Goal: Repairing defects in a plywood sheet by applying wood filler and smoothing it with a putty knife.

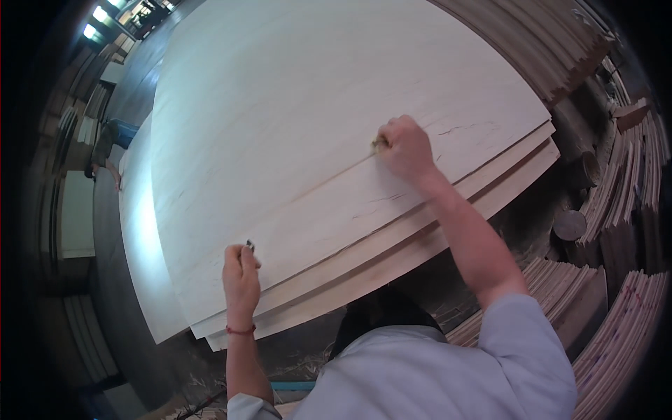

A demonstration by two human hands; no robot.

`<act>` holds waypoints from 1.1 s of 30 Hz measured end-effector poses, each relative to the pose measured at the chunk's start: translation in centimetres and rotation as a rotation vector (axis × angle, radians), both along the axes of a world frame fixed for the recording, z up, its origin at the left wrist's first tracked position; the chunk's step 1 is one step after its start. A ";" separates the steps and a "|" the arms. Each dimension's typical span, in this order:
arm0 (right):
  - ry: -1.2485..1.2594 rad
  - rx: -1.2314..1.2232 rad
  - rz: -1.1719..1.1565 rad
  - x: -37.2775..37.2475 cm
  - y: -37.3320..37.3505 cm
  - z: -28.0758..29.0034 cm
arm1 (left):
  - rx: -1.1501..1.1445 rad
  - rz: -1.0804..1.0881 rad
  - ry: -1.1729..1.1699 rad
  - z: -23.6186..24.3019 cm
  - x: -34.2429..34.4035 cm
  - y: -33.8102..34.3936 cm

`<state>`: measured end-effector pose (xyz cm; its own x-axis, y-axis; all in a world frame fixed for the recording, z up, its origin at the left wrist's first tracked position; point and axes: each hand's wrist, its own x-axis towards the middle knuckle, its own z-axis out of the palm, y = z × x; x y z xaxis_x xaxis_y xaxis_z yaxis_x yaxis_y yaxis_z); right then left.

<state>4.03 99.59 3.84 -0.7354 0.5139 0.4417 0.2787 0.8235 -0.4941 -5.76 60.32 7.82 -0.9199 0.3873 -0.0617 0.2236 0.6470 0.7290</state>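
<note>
So, work surface is one big pale wood sheet [301,84], top of a pile, faint grain and a few dark cracks near the right forearm. At least two more sheets [490,196] step out under its near edge; another pale edge [155,280] sticks out on the left, under bright glare. Room is a dim workshop: dark floor [140,87], at least two bright lights [89,31] upper left.

Counts: two own hands, one small item each. Left hand [241,274] is closed around a small dark item [250,245], over the near left part of the top sheet; kind unclear. Right hand [406,143] is fisted on a small yellowish item [378,144], farther in and right, at the end of a straight line [315,187] running down-left across the sheet. Can't tell if either fist touches wood.

One red bracelet [240,330], left wrist. One co-worker [105,148], far left. At least four wood stacks [619,336] along the right.
</note>
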 end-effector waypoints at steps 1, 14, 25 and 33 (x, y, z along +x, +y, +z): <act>0.019 0.002 0.032 0.5 -0.9 0.1 | 0.072 -0.019 -0.048 -0.2 0.1 1.6; 0.379 -1.032 -0.090 16.5 6.0 1.5 | 0.043 -0.243 0.707 -4.3 -4.4 24.7; 0.694 -0.872 -0.340 19.0 25.8 -3.9 | 0.150 -1.040 0.473 -2.2 10.8 28.9; 0.399 -0.474 -0.719 16.7 38.7 -3.9 | -0.083 -0.536 0.570 -3.3 3.3 27.7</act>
<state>20.70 138.28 -0.03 -0.0129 0.9752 0.2211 0.3796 0.2093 -0.9012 -2.46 88.00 4.56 -0.5073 0.8019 0.3156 0.8456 0.3924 0.3621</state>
